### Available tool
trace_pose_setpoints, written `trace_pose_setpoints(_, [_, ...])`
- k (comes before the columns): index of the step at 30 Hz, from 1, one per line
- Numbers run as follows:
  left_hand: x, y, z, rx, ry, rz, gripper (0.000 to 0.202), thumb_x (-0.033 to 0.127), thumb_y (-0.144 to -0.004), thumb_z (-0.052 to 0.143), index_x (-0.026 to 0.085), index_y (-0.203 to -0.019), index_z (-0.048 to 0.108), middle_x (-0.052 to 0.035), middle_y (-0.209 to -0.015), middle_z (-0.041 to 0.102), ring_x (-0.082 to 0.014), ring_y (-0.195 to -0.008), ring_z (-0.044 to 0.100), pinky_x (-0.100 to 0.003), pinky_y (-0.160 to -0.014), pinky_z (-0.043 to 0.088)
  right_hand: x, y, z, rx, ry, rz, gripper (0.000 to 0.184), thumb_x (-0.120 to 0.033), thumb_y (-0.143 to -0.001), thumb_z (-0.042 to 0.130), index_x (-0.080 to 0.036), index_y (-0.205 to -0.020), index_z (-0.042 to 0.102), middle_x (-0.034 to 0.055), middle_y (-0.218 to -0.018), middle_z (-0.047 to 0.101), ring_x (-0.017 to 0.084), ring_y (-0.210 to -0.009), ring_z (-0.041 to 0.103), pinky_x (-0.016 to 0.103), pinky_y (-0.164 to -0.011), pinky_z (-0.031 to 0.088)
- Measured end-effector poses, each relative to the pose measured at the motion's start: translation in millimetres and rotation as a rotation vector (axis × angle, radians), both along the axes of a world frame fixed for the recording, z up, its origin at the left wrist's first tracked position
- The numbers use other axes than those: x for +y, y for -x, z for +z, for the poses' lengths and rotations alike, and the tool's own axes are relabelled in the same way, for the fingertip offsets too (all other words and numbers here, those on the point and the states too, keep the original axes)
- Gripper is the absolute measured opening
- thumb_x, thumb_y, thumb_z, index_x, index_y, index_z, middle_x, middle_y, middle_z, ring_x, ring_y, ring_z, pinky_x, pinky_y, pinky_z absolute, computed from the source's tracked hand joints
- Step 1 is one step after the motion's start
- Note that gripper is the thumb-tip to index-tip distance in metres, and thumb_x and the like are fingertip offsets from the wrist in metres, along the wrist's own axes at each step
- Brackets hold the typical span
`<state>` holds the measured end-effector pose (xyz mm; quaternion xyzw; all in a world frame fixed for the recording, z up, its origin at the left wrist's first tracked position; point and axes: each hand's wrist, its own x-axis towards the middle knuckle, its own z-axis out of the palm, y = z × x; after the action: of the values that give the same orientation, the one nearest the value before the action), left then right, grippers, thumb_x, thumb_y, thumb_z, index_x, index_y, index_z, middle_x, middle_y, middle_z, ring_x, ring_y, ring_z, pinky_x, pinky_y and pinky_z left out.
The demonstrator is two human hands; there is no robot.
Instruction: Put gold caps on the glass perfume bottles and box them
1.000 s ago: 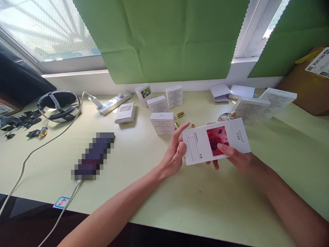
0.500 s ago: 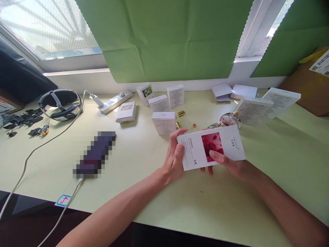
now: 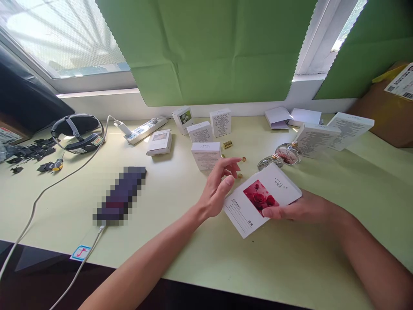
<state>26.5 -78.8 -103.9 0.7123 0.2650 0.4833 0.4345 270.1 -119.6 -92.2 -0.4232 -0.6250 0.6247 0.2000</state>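
My right hand [image 3: 298,209] grips a white box with a rose picture [image 3: 260,196], its thumb across the printed front. The box is tilted above the table. Just left of the box, my left hand [image 3: 219,185] is empty, palm turned toward the box with the fingers loosely apart. Beyond its fingertips lie a small gold ring-like piece [image 3: 240,176] and another small copper-coloured piece [image 3: 244,159]. Two round glass bottles, one clear [image 3: 269,161] and one with a floral label [image 3: 288,155], lie behind the held box.
Several white boxes [image 3: 206,156] stand left of centre, near a gold cylinder cap [image 3: 227,144]. More white boxes [image 3: 318,140] stand at right. A power strip [image 3: 146,130], a headset [image 3: 77,133], a blurred phone [image 3: 121,193] and a cable occupy the left; a carton [image 3: 383,103] sits far right.
My left hand has let go of the box and opened beside it. The box has turned and tipped in my right hand, uncovering the bottles and a gold piece.
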Motion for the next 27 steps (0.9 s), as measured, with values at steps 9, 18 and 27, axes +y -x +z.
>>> trace_pose_setpoints(9, [-6,-7,5.8,0.265,0.2,-0.239,0.042,0.04,-0.089,0.062,0.025,-0.126,0.052,-0.011,-0.133,0.051,-0.0226,-0.11,0.056,-0.035,-0.089,0.049,4,6,2.3,0.022,0.023,-0.083,0.044,-0.034,-0.077,0.076,-0.027,-0.118,0.061,0.003,-0.107,0.07,0.023,-0.1,0.065,0.033,-0.081,0.055])
trace_pose_setpoints(18, [-3,-4,2.9,0.261,0.258,-0.222,0.027,0.043,-0.088,0.058,0.019,-0.1,0.056,-0.0052,-0.1,0.055,-0.0174,-0.087,0.058,-0.028,-0.071,0.049,4,7,3.0,0.135,0.024,-0.022,0.049,-0.034,-0.084,0.07,-0.032,-0.13,0.054,0.004,-0.118,0.068,0.024,-0.107,0.065,0.036,-0.083,0.056])
trace_pose_setpoints(27, [1,-8,-2.2,0.447,0.148,0.055,0.041,0.047,-0.087,0.057,0.018,-0.064,0.04,0.0027,-0.068,0.041,-0.0099,-0.061,0.038,-0.025,-0.054,0.03,12,2,1.8,-0.098,-0.117,-0.089,0.052,-0.043,-0.077,0.074,-0.026,-0.125,0.063,0.0057,-0.105,0.071,0.023,-0.09,0.065,0.028,-0.063,0.052])
